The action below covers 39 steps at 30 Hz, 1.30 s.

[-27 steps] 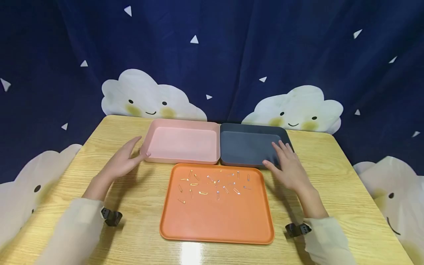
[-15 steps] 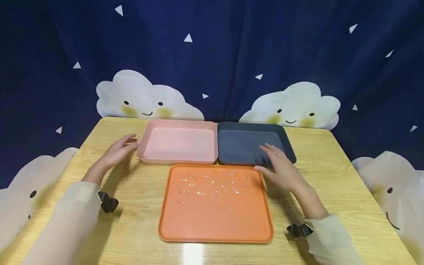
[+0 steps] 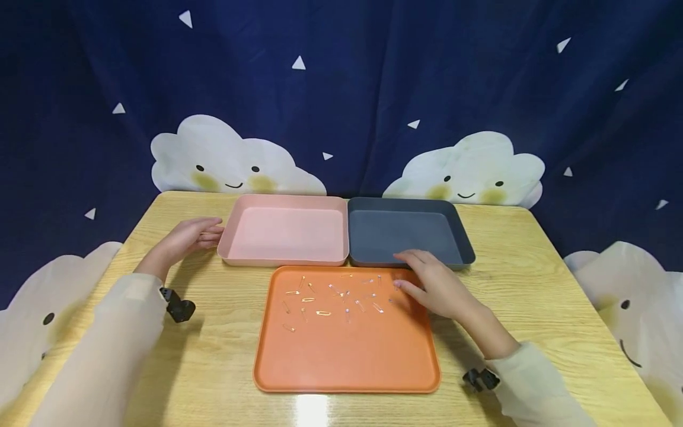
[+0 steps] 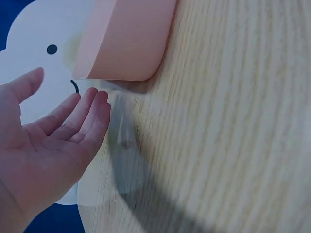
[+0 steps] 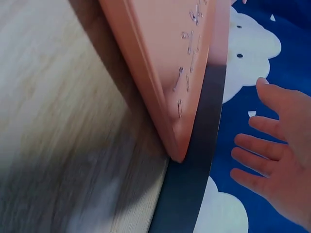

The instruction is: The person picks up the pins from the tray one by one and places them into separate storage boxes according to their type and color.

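— Since a moment back the right hand (image 3: pixel 434 286) has slid off the dark grey bin (image 3: pixel 408 237) toward the orange tray (image 3: pixel 347 350), and the left hand (image 3: pixel 184 237) has drawn back a little from the pink bin (image 3: pixel 285 234).

— Is either grip holding anything?

— No. The right hand's fingers lie loosely spread, tips over the tray's far right corner, pinching nothing. The left hand is relaxed too, its fingertips just beside the pink bin's left wall; the left wrist view shows the palm open (image 4: pixel 46 141) and apart from the bin's corner (image 4: pixel 126 43).

— Where are the safety pins (image 3: pixel 333 295) from the right grip?

— Just to its left, scattered across the far half of the tray. The nearest one lies almost under the fingertips; the rest trail away leftward. The right hand is far nearer than the left, which sits well apart, beyond the pink bin's corner.

— Which way do the pins lie?

— Every way. Some point toward the bins, some lie crosswise, some slant. No common axis.

— Count?

— One orange tray, one pink bin, one dark grey bin, all on the wooden counter (image 3: pixel 533 296). The pins look to be about twenty; they're too small to count exactly. Both bins look bare inside. The right wrist view shows a few pins (image 5: pixel 187 80) near the tray's rim and the grey bin's wall (image 5: pixel 194 170) touching it.
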Motion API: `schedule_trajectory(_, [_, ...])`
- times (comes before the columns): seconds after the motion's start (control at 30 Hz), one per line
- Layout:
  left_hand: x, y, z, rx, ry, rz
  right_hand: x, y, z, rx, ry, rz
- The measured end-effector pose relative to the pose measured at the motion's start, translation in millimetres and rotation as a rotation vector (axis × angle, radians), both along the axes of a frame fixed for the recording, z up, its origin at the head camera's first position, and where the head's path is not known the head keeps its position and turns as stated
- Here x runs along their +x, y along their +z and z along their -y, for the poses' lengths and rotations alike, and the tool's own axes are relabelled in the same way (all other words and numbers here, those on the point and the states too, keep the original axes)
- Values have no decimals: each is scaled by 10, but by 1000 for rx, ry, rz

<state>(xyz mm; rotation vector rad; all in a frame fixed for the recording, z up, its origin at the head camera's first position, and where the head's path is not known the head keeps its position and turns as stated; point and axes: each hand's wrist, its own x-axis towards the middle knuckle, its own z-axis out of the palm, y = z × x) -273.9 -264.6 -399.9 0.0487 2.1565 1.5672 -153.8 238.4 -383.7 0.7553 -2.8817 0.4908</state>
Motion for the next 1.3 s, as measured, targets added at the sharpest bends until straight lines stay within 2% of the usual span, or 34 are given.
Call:
schedule_trajectory(0.13, [-96, -30, 24, 57, -54, 28, 26, 20, 55, -14, 39, -9])
schedule_trajectory(0.27, [-158, -33, 50, 42, -150, 80, 59, 37, 92, -21, 67, 5])
schedule_trajectory(0.43, [-176, -27, 83, 20, -175, 150, 85, 33, 133, -22, 81, 40])
schedule_trajectory(0.67, [-220, 29, 99, 52, -126, 235, 80, 60, 152, -8, 89, 108])
schedule_trajectory(0.87, [-236, 76, 46, 3, -105, 266, 61, 61, 161, 22, 106, 141])
schedule_trajectory(1.0, [-235, 97, 17, 3, -98, 265, 39, 20, 183, 28, 158, 128])
schedule_trajectory(1.1, [-238, 90, 23, 29, -83, 280, 30, -31, 190, 24, 212, 123])
schedule_trajectory(1.3, [-225, 71, 42, 118, -37, 358, 32, -144, 191, 19, 275, 131])
